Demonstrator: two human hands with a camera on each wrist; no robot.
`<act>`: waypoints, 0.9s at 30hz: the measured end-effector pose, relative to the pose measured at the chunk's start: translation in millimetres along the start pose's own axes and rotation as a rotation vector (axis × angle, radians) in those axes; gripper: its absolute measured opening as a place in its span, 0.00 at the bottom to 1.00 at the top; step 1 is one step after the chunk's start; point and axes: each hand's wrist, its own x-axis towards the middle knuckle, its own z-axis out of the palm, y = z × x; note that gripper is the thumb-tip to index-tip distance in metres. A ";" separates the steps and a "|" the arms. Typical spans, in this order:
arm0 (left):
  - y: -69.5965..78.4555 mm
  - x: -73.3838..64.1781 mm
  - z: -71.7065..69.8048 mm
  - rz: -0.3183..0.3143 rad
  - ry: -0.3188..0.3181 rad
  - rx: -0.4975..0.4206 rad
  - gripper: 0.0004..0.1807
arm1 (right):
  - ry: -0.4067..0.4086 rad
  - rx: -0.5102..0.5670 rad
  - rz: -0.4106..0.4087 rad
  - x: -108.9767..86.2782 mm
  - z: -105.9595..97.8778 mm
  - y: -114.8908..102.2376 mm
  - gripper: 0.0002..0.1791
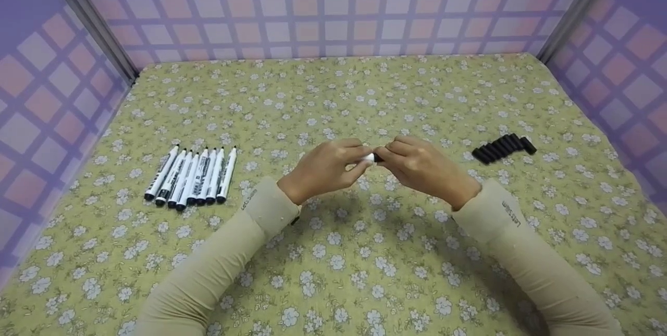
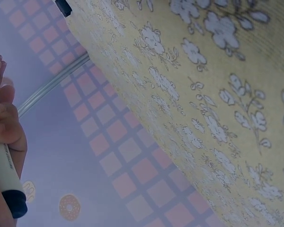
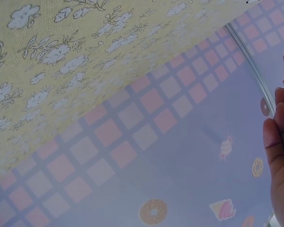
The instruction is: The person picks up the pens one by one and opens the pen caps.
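A white marker is held in my left hand, over the middle of the table. Its white barrel and black end plug show clearly in the left wrist view, where the marker lies across the curled fingers. My right hand pinches a black marker cap at the marker's tip end. Cap and barrel meet between the two hands; whether the cap is fully seated cannot be told. Only part of the right hand shows in the right wrist view.
Several uncapped white markers lie side by side at the left, tips pointing away. A row of black caps lies at the right, one slightly apart. Flowered cloth covers the table; checked purple walls enclose its back and sides.
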 end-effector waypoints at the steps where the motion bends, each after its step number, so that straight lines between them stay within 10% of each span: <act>1: -0.1 0.2 -0.1 0.002 0.002 -0.002 0.16 | 0.005 0.001 -0.003 0.0 -0.1 0.4 0.10; 27: -19.7 -18.2 -16.7 -0.200 0.036 -0.090 0.14 | -0.026 0.045 0.069 -13.1 -11.4 18.8 0.07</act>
